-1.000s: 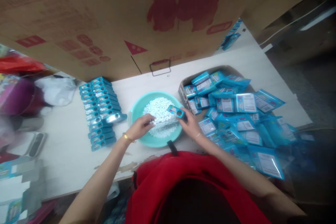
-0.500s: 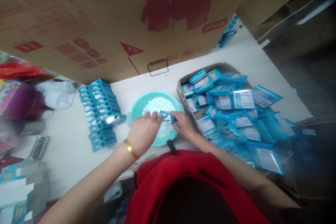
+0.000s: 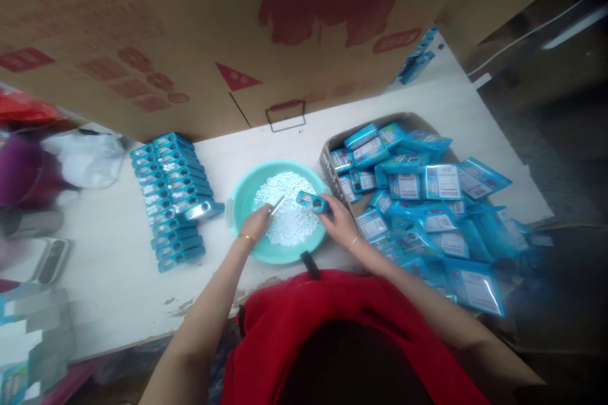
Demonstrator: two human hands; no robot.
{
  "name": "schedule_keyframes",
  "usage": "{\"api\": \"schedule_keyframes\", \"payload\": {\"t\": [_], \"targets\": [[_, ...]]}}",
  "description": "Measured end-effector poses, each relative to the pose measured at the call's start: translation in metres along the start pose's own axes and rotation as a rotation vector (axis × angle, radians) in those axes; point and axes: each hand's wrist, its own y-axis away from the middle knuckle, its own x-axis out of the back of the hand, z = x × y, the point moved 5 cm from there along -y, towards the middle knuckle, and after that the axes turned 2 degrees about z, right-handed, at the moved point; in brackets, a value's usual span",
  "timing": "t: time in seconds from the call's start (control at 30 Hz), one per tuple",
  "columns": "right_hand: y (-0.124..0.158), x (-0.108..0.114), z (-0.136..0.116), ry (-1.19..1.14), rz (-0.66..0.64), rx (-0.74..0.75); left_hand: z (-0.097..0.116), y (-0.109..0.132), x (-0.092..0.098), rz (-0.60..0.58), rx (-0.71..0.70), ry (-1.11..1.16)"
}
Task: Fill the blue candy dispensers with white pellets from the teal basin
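A teal bowl (image 3: 242, 197) full of small white pellets (image 3: 289, 218) sits on the white table in front of me. Over the bowl's left side, my left hand (image 3: 256, 223) is closed on a thin silvery tool (image 3: 277, 205) whose tip points at the pellets. At the bowl's right rim, my right hand (image 3: 339, 221) grips a small blue box (image 3: 312, 202) with a dark round window.
Rows of the same small blue boxes (image 3: 173, 199) lie left of the bowl. A cardboard tray heaped with blue packets (image 3: 422, 202) stands to the right. A large printed carton (image 3: 228, 31) walls off the far side. Bags and clutter (image 3: 42, 171) crowd the left edge.
Half a second ago both hands met on the blue box over the bowl. They have parted since: the left hand drew back to the left with the silvery tool, while the right keeps the box.
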Motion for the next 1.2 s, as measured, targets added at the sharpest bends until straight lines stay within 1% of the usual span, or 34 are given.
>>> {"api": "schedule_keyframes", "payload": {"t": [0.07,0.13,0.2,0.3,0.37,0.43,0.47,0.53,0.6,0.7,0.77,0.87,0.93,1.0,1.07,1.13,1.2], "targets": [[-0.001,0.001,0.002,-0.01,0.028,-0.01,0.0,-0.002,-0.003,0.003,0.012,-0.037],[-0.001,0.002,0.003,-0.019,0.047,-0.007,0.006,-0.003,-0.008,0.019,0.015,-0.041],[-0.002,0.003,0.004,-0.027,0.054,-0.006,0.021,-0.005,-0.019,0.024,-0.029,-0.012],[-0.001,0.005,0.005,-0.044,0.054,-0.027,0.046,-0.007,-0.04,0.019,-0.115,0.078],[-0.001,0.006,0.006,-0.058,0.064,-0.06,0.055,-0.007,-0.049,0.03,-0.145,0.142],[0.0,0.007,0.006,-0.075,0.083,-0.089,0.055,-0.006,-0.05,0.049,-0.169,0.21],[0.0,0.008,0.006,-0.084,0.091,-0.099,0.052,-0.004,-0.046,0.058,-0.184,0.243],[0.0,0.008,0.006,-0.101,0.098,-0.101,0.043,0.004,-0.031,0.074,-0.214,0.295],[-0.001,0.008,0.006,-0.106,0.102,-0.097,0.035,0.017,-0.008,0.092,-0.256,0.339],[-0.003,0.006,0.004,-0.064,0.096,-0.076,0.03,0.041,0.038,0.147,-0.33,0.388],[-0.002,0.002,0.001,-0.017,0.064,-0.037,0.036,0.054,0.069,0.172,-0.369,0.372],[0.0,-0.007,-0.008,0.028,-0.013,0.052,0.056,0.063,0.107,0.136,-0.39,0.213],[0.002,-0.013,-0.014,0.038,-0.054,0.091,0.074,0.063,0.122,0.073,-0.353,0.033],[0.004,-0.019,-0.018,0.037,-0.076,0.116,0.093,0.061,0.132,0.006,-0.276,-0.146],[0.006,-0.023,-0.02,0.027,-0.079,0.14,0.111,0.062,0.138,-0.021,-0.206,-0.254],[0.007,-0.026,-0.019,0.015,-0.075,0.157,0.13,0.065,0.144,-0.007,-0.185,-0.291],[0.007,-0.026,-0.017,0.003,-0.066,0.158,0.143,0.071,0.15,0.02,-0.208,-0.303]]}}
